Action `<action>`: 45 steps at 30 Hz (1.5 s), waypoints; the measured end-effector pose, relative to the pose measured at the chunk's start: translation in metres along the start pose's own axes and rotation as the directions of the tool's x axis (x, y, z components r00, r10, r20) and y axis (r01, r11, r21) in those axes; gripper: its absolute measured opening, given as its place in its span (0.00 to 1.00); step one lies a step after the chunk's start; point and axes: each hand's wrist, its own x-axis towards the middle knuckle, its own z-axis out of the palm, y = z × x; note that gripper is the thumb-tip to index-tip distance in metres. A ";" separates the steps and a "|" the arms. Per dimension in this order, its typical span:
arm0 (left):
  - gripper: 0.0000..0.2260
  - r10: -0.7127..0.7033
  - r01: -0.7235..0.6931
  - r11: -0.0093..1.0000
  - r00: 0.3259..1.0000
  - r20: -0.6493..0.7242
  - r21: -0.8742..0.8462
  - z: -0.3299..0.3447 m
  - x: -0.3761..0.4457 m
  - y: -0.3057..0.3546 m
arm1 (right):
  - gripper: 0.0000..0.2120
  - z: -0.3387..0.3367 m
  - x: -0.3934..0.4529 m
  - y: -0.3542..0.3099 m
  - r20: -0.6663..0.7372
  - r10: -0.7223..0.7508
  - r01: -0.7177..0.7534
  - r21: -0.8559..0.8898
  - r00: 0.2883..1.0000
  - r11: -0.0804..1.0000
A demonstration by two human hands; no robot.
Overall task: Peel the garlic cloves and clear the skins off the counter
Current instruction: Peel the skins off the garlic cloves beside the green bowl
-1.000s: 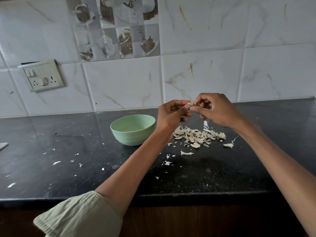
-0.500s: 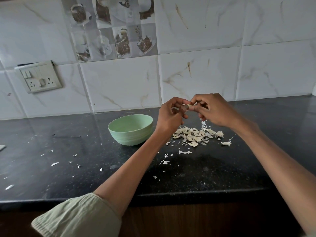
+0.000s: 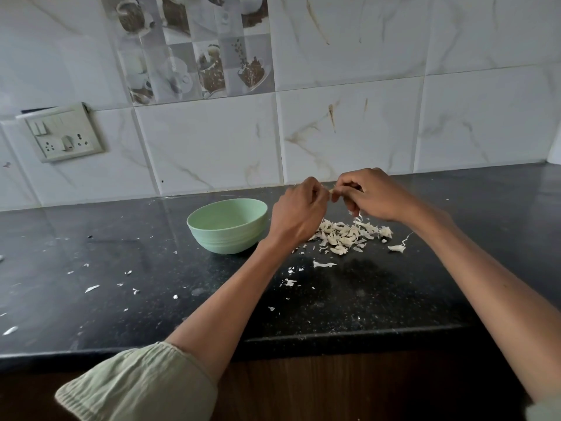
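Head view: left hand (image 3: pixel 299 212) and right hand (image 3: pixel 372 194) pinch a garlic clove (image 3: pixel 332 191) above the skins (image 3: pixel 346 235). Peeling underway; next, probably strip the remaining skin.

i see a black speckled counter (image 3: pixel 121 314) with a glossy top, running up to a tiled wall at 12 o'clock. a pale green bowl (image 3: pixel 228 230) stands upright on it near the middle. just beside the bowl, at 3 o'clock from it, lies a heap of garlic skins (image 3: pixel 346 235). one curled skin (image 3: pixel 397 247) lies apart at 3 o'clock of the heap. small white flakes (image 3: pixel 91 288) are scattered toward 9 o'clock and more toward the front edge at 6 o'clock.
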 end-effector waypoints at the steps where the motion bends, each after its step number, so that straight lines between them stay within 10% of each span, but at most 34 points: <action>1: 0.13 0.001 0.000 0.999 1.000 0.007 -0.042 0.000 0.001 -0.001 | 0.13 0.000 0.000 0.000 -0.006 0.002 -0.002 0.021 1.000 1.000; 8: 0.02 0.097 -0.103 0.929 0.995 -0.035 -0.355 -0.017 0.005 0.004 | 0.16 -0.002 0.002 -0.002 0.031 0.008 -0.015 0.235 0.999 0.972; 13: 0.03 0.223 -0.213 0.973 0.968 -0.114 0.092 -0.045 0.016 -0.005 | 0.15 -0.002 0.001 0.000 0.146 -0.062 0.022 0.258 0.987 0.966; 21: 0.09 -0.265 0.331 0.926 0.913 -0.309 0.182 -0.070 0.014 -0.018 | 0.10 0.012 0.001 0.015 0.449 -0.018 0.015 0.010 0.893 1.000; 29: 0.11 -0.385 0.472 0.849 0.860 -0.334 0.238 -0.070 0.007 -0.008 | 0.09 0.011 0.001 0.015 0.435 0.030 -0.005 -0.057 0.900 0.998; 45: 0.14 0.043 -0.032 0.998 0.967 -0.251 0.048 -0.033 0.013 -0.005 | 0.08 0.024 0.006 0.013 0.385 -0.081 0.097 -0.024 0.919 0.995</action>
